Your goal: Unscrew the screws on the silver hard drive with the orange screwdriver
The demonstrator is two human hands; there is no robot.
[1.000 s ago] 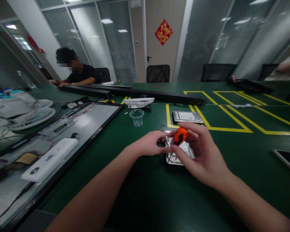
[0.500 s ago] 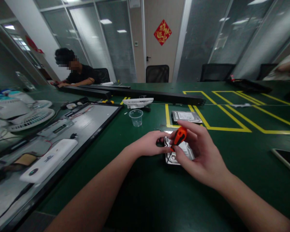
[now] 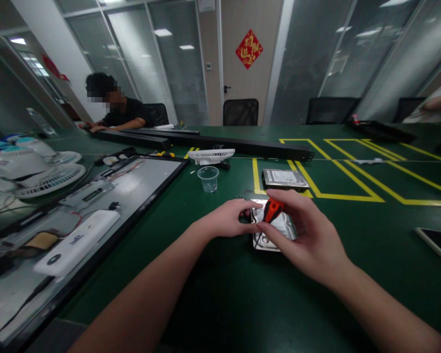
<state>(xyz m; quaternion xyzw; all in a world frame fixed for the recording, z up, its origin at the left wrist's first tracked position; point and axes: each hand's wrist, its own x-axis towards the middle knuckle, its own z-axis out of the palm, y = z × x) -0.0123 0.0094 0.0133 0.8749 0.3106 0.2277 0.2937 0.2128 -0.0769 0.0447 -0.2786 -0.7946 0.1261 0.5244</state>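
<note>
A silver hard drive lies on the green table in front of me. My left hand holds its left side, thumb reaching over the near part and forefinger along the far part. In my right hand is an orange and black screwdriver, gripped by the handle between thumb and fingers. The thin shaft slants down to the near-left corner of the drive; the exact spot under the tip is too small to make out. Just beyond, a second hard drive rests flat.
A clear plastic cup and a white fan part stand beyond my left hand. At left lies a large flat panel bearing a white device. Long black bars cross the table. A person sits far left.
My right hand has turned the screwdriver handle a little, its thumb and fingers shifting along it. The left hand and the hard drive stay in place.
</note>
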